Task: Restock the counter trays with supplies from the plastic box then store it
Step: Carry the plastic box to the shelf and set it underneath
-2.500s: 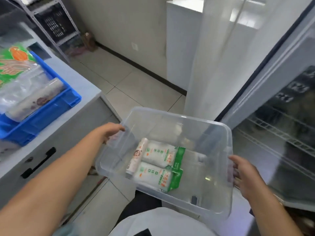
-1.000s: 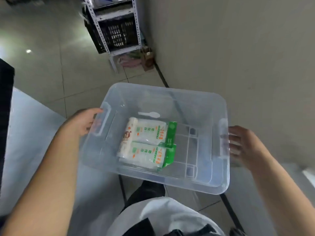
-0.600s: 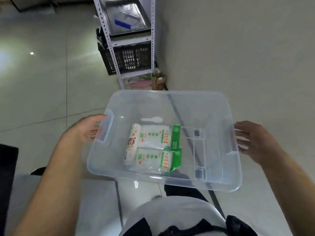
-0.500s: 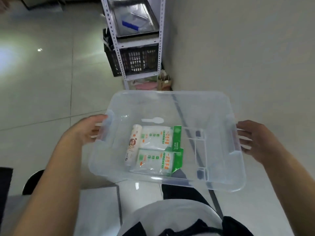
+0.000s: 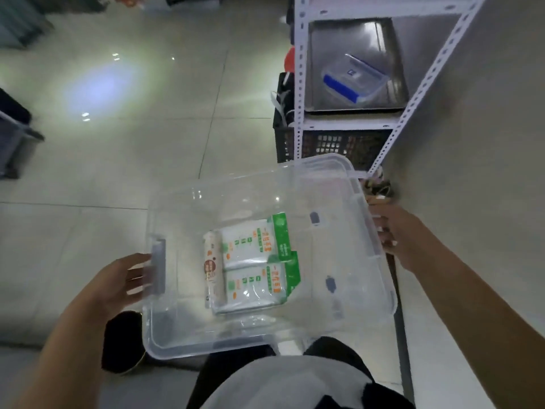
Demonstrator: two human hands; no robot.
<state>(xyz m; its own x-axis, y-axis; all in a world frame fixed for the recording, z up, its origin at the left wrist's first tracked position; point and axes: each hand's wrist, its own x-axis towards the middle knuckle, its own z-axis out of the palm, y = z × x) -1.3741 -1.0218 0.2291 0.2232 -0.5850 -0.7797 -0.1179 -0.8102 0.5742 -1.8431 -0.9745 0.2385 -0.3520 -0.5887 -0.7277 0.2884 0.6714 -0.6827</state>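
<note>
Closer to shelf [image 5: 351,122] — clear box [image 5: 236,338]

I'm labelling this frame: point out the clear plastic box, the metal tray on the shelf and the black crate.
clear plastic box [image 5: 365,231], head view, right rim.
metal tray [image 5: 324,69], head view, bare left floor.
black crate [image 5: 333,144], head view, latticed side wall.

packets [image 5: 253,267], centre frame: green and orange print, unreadable | roll [image 5: 213,270]: brown round mark, unreadable | no legible text

plastic box [image 5: 339,184] carried closer to white shelf rack [image 5: 300,93], now tilted, counter gone from view
</note>
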